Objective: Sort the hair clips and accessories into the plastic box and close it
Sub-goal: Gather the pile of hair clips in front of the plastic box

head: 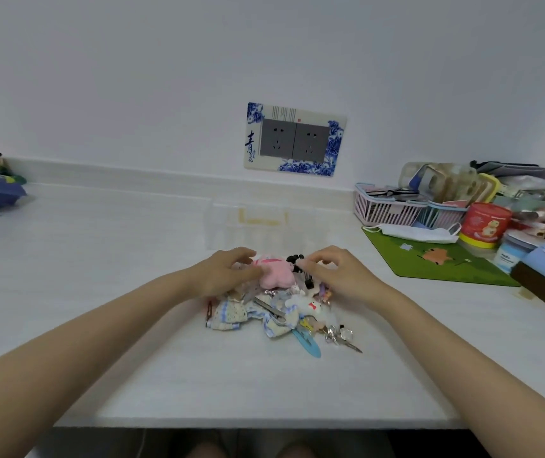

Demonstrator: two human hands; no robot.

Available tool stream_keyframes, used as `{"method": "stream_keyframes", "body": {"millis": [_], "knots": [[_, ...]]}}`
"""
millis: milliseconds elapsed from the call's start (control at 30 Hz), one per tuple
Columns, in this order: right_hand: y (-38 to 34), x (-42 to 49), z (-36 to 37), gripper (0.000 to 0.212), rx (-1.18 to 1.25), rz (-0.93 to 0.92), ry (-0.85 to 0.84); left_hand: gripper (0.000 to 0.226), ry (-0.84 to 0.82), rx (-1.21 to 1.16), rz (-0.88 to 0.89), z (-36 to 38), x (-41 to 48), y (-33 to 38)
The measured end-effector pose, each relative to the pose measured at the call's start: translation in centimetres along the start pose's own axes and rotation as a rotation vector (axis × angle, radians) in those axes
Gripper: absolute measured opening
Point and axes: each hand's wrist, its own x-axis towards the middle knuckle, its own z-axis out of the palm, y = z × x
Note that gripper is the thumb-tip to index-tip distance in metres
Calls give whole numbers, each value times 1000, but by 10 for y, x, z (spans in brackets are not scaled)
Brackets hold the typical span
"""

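Two hands over one heap: left hand (223, 272) curled, fingertips pressing the near-left side of a pink plush clip (276, 274), apparently to steady it or lift it clear of the tangle; right hand (334, 272) arched, thumb and forefinger drawn together in a pinch at a small pale piece just beside a black clip (296, 259), exact hold too blurred to confirm

Piled loose on the white desk (99, 292), directly in front of the body, within reach of both arms: pile of clips and accessories (281, 312), mixing fabric bows, a white plush piece, a blue snap clip (307, 342) and metal clips at the near-right edge

Set just behind the heap, toward the wall: clear plastic box (258, 223), nearly invisible against the desk, seemingly open with dividers inside, nothing visibly in it yet; placed there likely so each piece travels only a short way forward

Off to the right, well apart: green mat (429, 259) and pink basket (386, 213), clutter unrelated to the sorting

Judged stage: very start, picking first items
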Motion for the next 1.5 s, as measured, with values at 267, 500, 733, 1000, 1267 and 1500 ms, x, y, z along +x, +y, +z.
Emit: {"method": "stream_keyframes", "body": {"millis": [267, 500, 733, 1000, 1267, 1500], "knots": [[14, 28, 14, 14, -51, -82, -16, 39, 57, 72, 238, -1, 29, 2], [-8, 49, -16, 22, 658, -57, -31, 34, 114, -168, 415, -23, 51, 38], [-8, 85, -50, 46, 696, -47, 108, 43, 133, -199, 382, -29, 100, 63], [22, 121, -65, 26, 277, 72, 221, 67, 98, 538, 331, -29, 115, 14], [35, 122, -47, 12, -101, -91, 114, 75, 146, 566, 353, -28, 118, 9], [40, 104, -49, 37, -262, -146, 40, 67, 186, 591, 368, -26, 114, 13]]}}
